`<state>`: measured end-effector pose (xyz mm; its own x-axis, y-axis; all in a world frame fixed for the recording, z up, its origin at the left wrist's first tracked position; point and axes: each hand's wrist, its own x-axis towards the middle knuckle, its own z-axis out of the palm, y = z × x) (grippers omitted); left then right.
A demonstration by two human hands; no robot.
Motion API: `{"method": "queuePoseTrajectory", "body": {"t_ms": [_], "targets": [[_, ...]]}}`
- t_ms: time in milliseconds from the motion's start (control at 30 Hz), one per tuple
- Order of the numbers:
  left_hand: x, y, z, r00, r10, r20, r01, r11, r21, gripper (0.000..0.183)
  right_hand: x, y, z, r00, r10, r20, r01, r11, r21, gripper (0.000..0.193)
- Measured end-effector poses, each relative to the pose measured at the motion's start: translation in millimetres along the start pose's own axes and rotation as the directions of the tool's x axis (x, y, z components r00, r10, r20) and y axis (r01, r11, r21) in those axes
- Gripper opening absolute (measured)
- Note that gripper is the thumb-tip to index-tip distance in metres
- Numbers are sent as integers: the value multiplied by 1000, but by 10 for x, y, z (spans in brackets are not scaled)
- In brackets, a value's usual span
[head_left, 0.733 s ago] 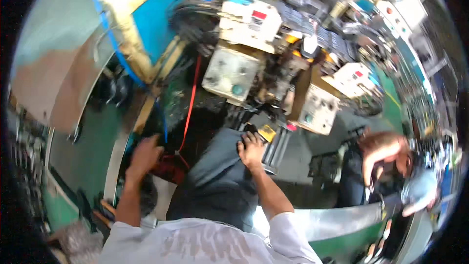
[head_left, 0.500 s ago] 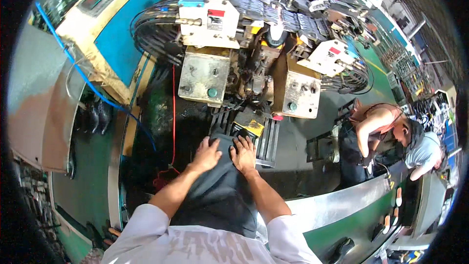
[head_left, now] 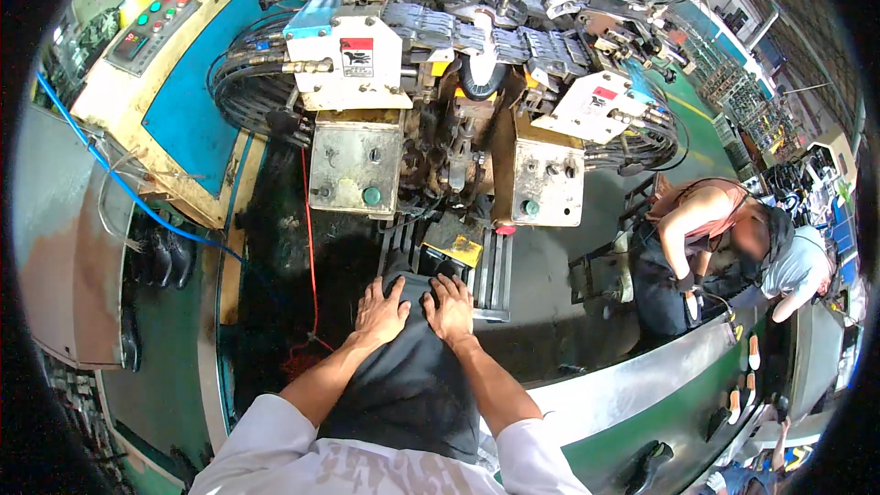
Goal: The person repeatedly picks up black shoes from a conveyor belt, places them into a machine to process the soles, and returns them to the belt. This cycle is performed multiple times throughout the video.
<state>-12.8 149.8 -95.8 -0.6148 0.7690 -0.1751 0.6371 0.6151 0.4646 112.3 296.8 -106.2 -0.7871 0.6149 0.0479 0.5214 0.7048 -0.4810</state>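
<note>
Both palms lie on my dark trousers, over the knees. My left hand rests on the left knee, its fingers spread and holding nothing. Close beside it, my right hand lies flat on the right knee, also without anything in it. Just beyond the knees is a yellow and black foot pedal on a metal grate. Ahead stands a large machine. A dark shoe with a white upper part sits upright at its middle, between the metal clamping parts.
Metal button boxes flank the machine's column. A cream control cabinet and blue hose are at left. Two co-workers bend at the right, beside a conveyor bearing several shoes. A red cord hangs left of my knees.
The view has turned slightly, so the machine appears farther left. My hands stay on my knees, with small shifts in the fingers. The shoe remains in the machine.
</note>
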Motion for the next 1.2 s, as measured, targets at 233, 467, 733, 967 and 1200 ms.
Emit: {"method": "queuePoseTrajectory", "body": {"t_ms": [233, 467, 733, 967, 1200], "targets": [[-56, 40, -143, 995, -74, 62, 76, 996, -39, 66, 5, -59, 20, 1000, -21, 15, 20, 1000, 4, 50], [-80, 99, -165, 992, -73, 104, 78, 996, -44, 66, -47, 16, 57, 999, -23, -27, 22, 999, -25, 47], [-75, -40, -28, 995, -50, 87, 55, 997, -53, 69, -109, -52, 29, 1000, 0, 15, 2, 995, -96, 49], [260, -345, -243, 975, 42, 218, -23, 996, -91, 60, -116, -114, 50, 1000, -6, 22, 9, 990, -138, 50], [927, 215, -1509, 940, 244, -240, -304, 918, -257, 34, -171, -112, -39, 997, 24, 68, -16, 992, -125, 51]]}}
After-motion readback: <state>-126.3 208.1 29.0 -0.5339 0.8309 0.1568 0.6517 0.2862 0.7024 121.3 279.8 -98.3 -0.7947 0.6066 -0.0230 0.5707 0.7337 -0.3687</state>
